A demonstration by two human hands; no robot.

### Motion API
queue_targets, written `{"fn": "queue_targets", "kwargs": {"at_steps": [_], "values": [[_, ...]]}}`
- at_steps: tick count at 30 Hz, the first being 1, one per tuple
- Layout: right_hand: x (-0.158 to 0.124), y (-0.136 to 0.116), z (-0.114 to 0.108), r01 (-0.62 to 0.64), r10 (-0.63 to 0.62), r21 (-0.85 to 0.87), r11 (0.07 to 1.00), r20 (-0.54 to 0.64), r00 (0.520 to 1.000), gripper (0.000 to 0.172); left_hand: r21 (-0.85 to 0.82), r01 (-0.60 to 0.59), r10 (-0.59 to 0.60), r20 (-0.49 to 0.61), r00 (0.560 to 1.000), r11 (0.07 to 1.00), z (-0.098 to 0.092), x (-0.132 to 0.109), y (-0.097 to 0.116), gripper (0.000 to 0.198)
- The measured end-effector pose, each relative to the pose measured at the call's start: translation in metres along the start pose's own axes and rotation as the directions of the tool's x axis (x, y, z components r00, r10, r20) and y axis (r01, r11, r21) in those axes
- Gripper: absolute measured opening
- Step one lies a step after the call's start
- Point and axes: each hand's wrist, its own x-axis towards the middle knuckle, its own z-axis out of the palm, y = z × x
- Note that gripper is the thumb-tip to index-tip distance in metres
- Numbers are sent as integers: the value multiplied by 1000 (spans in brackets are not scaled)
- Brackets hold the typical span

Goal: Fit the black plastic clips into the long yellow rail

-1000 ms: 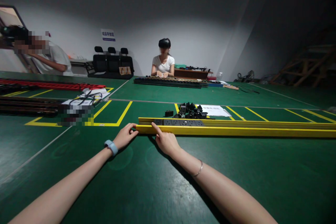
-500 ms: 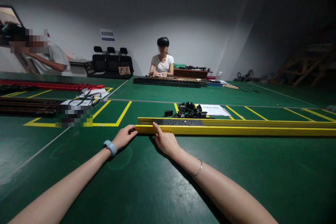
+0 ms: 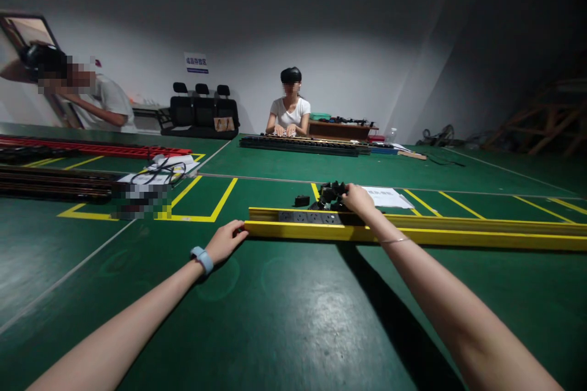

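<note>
Right hand (image 3: 360,200): fingers bent, tips at the black pile; whether a piece is gripped cannot be told.
Left hand (image 3: 227,239): half-curled, touching the channel's nine-o'clock end; grip unclear.
Green table (image 3: 293,317): beneath all.
Yellow channel (image 3: 440,237): running toward three o'clock.
Black socket row (image 3: 314,217): inside it.
Black pile (image 3: 328,195): at the row's twelve o'clock.
Black block (image 3: 301,201): at the pile's nine.

Both arms (image 3: 440,287) stretch forward, left hand (image 3: 225,242) fingers bent, right hand (image 3: 360,200) farther out.

Yellow channel (image 3: 293,232), black sockets (image 3: 313,218)
</note>
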Motion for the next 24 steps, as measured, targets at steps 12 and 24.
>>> {"fn": "queue_targets", "kwargs": {"at_steps": [12, 24], "values": [[56, 21, 37, 41, -57, 103, 994, 160, 985, 16, -14, -7, 7, -7, 1000, 1000, -1, -1, 1, 26], [-8, 14, 11, 184, -118, 547, 817, -154, 981, 33, -24, -39, 38, -34, 999, 999, 0, -1, -1, 26]]}}
